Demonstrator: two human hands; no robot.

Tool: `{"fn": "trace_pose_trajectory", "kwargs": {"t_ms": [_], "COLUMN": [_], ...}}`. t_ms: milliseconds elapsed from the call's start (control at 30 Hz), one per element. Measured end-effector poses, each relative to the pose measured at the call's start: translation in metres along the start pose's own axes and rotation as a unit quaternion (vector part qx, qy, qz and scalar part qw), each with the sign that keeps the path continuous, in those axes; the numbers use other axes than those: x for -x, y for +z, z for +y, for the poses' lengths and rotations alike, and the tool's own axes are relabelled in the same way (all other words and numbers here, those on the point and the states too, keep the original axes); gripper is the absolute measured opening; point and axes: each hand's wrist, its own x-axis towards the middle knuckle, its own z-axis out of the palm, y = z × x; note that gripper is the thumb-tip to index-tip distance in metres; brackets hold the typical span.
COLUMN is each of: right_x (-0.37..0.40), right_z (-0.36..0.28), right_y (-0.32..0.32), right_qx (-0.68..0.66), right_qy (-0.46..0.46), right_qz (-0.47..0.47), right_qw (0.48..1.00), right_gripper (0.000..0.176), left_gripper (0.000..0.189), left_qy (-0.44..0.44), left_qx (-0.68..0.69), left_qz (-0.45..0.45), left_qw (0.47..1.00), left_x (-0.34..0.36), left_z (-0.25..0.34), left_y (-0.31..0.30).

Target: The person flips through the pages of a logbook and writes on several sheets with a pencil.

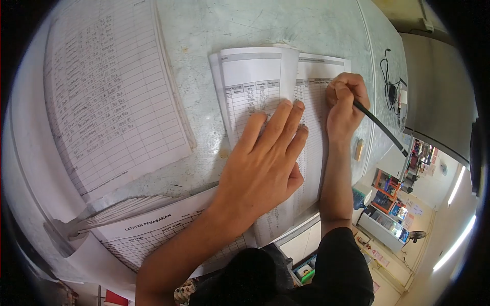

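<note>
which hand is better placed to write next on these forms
Likely the right hand: it grips the black pen over the right-hand printed sheet, while the left hand lies spread, palm down, on the papers and holds no pen.

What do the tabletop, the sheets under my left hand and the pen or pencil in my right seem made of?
Tabletop: probably metal, dull grey, judging by its fine scratches and soft sheen. Sheets: matte white paper, thin-edged and printed with grids. Pen or pencil: black and smooth, likely plastic, though painted wood can't be ruled out.
</note>
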Motion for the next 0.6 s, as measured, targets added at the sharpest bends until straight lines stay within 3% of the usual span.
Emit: {"fn": "trace_pose_trajectory", "kwargs": {"t_ms": [33,133,233,333,467,600], "right_x": [-0.001,0.000,0.004,0.007,0.005,0.005], "right_z": [0.000,-0.006,-0.008,-0.011,-0.008,-0.010], "right_y": [0.001,0.009,0.008,-0.002,0.005,0.007], "right_qx": [-0.045,0.032,0.022,0.035,0.153,0.163], "right_qy": [-0.005,-0.005,-0.026,0.033,-0.096,-0.074], "right_qz": [-0.012,-0.017,-0.058,-0.095,-0.104,-0.134], "right_qw": [0.999,0.999,0.998,0.994,0.978,0.975], "right_gripper": [0.010,0.011,0.010,0.007,0.005,0.005], "left_gripper": [0.045,0.045,0.045,0.045,0.043,0.042], "left_qy": [-0.001,-0.003,0.001,0.002,0.005,0.007], "left_qx": [0.001,0.000,-0.007,-0.002,0.003,-0.002], "left_qz": [0.000,-0.003,-0.004,-0.001,0.009,0.002], "left_qw": [1.000,1.000,1.000,1.000,1.000,1.000], "left_x": [0.000,0.001,0.001,0.001,0.002,0.001], "left_z": [0.000,0.001,-0.001,0.000,-0.001,-0.001], "left_y": [0.000,0.000,0.001,0.003,0.004,0.004]}}
